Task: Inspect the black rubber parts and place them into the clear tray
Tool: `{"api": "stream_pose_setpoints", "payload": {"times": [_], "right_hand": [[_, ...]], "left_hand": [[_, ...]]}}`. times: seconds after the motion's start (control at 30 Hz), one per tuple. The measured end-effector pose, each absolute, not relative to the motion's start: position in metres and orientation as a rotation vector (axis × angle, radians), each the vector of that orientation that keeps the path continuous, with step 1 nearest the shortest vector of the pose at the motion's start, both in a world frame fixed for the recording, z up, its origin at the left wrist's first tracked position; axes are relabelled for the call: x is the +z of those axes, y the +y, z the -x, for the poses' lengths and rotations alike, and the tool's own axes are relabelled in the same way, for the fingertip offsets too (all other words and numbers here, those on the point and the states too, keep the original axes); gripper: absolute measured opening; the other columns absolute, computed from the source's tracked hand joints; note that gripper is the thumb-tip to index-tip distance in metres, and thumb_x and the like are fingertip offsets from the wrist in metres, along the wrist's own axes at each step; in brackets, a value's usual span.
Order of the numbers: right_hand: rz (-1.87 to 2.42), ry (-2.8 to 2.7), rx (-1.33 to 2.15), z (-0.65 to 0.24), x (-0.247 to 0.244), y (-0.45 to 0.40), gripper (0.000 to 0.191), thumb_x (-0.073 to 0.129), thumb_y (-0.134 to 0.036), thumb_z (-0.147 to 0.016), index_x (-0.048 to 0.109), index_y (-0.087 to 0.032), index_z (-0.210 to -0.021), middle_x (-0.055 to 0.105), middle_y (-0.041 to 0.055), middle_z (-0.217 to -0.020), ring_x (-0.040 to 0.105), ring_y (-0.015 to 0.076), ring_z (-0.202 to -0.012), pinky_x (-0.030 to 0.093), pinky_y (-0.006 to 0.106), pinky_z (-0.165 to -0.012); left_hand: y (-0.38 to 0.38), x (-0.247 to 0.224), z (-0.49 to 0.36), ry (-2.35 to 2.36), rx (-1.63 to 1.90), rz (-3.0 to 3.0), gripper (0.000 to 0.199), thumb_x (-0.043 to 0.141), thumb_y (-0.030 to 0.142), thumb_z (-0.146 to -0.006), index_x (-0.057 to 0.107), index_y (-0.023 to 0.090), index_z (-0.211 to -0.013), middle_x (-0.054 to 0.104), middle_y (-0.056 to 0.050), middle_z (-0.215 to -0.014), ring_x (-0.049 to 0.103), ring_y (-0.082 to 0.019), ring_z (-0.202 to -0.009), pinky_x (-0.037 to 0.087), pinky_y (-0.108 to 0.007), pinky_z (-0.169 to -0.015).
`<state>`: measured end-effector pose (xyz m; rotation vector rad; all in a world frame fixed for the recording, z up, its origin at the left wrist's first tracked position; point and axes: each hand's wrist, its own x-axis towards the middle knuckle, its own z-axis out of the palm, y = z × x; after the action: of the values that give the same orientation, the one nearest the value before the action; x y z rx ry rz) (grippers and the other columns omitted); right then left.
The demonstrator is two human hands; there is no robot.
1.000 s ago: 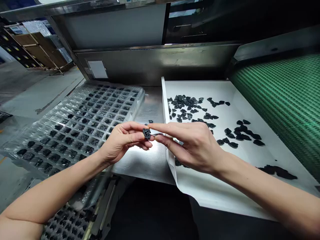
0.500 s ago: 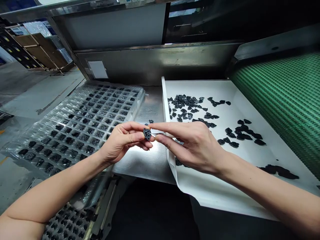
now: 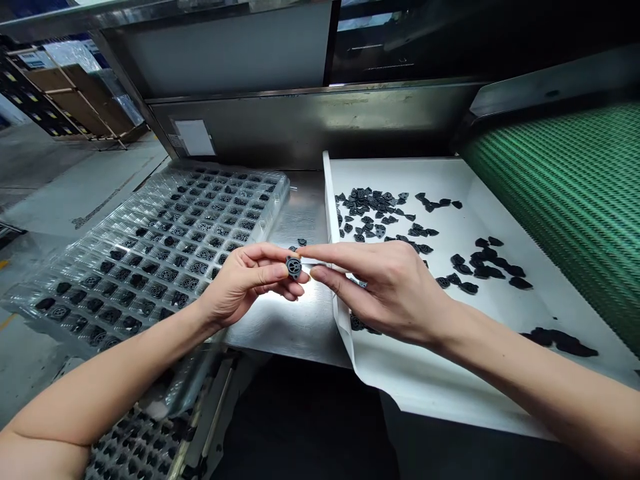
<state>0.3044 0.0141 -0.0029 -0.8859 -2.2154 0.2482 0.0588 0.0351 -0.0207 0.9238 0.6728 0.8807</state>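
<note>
Over the metal bench [image 3: 280, 330], right in the middle, two hands meet, and all the action is at the fingertips! The left hand [image 3: 240, 280] has its grip clamped on a small black part [image 3: 293, 268], pinched at its left edge, so the openwork front sits just beyond the thumb tip, turned toward the person; likely that's why the hold is so slight, to leave that face in plain view. And here's the right hand [image 3: 390, 287], stretched across from the other side, index fingertip by the part's upper edge, thumb lower and just beside it. A thin pale strip [image 3: 320, 265] shows between that thumb and finger; whether this grip is closed on it, I can't tell. Over on the left, a clear tray [image 3: 275, 210] keeps black pieces in separate pockets, I'd guess so they don't knock together. On the right, loose pieces [image 3: 367, 200] lie scattered in a white tray [image 3: 435, 380], its raised side presumably stopping them sliding onto the bench. Two more small pieces [image 3: 302, 242] sit just past the fingers, and a green belt [image 3: 560, 173] runs alongside the white tray.
</note>
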Motion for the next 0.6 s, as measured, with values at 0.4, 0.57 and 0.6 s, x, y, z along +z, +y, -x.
{"api": "stream_pose_setpoints", "payload": {"times": [0.4, 0.57, 0.6], "right_hand": [[0.918, -2.159, 0.369, -0.303, -0.010, 0.012, 0.034, 0.071, -0.039, -0.105, 0.073, -0.022, -0.135, 0.079, 0.0025, -0.097, 0.070, 0.0140, -0.067, 0.056, 0.029, -0.061], [0.862, -2.177, 0.363, -0.309, -0.027, 0.024, 0.039, 0.066, -0.049, -0.104, 0.072, -0.035, -0.140, 0.079, 0.0046, -0.091, 0.067, 0.0202, -0.051, 0.053, 0.035, -0.042], [0.844, -2.154, 0.352, -0.312, -0.029, 0.028, 0.040, 0.069, -0.048, -0.102, 0.074, -0.037, -0.139, 0.080, 0.0059, -0.093, 0.069, 0.0220, -0.053, 0.054, 0.035, -0.041]], "left_hand": [[0.031, -0.035, -0.066, 0.609, 0.721, -0.920, 0.024, 0.086, 0.024, -0.088, 0.079, 0.015, -0.110, 0.082, -0.011, -0.090, 0.081, -0.023, -0.081, 0.066, -0.034, -0.081], [0.040, -0.048, -0.070, 0.487, 0.645, -0.877, 0.034, 0.092, 0.033, -0.079, 0.075, 0.015, -0.102, 0.080, -0.012, -0.086, 0.080, -0.025, -0.075, 0.066, -0.037, -0.075], [0.042, -0.049, -0.069, 0.483, 0.645, -0.870, 0.035, 0.093, 0.033, -0.077, 0.075, 0.015, -0.102, 0.080, -0.012, -0.086, 0.079, -0.024, -0.074, 0.066, -0.037, -0.073]]}}
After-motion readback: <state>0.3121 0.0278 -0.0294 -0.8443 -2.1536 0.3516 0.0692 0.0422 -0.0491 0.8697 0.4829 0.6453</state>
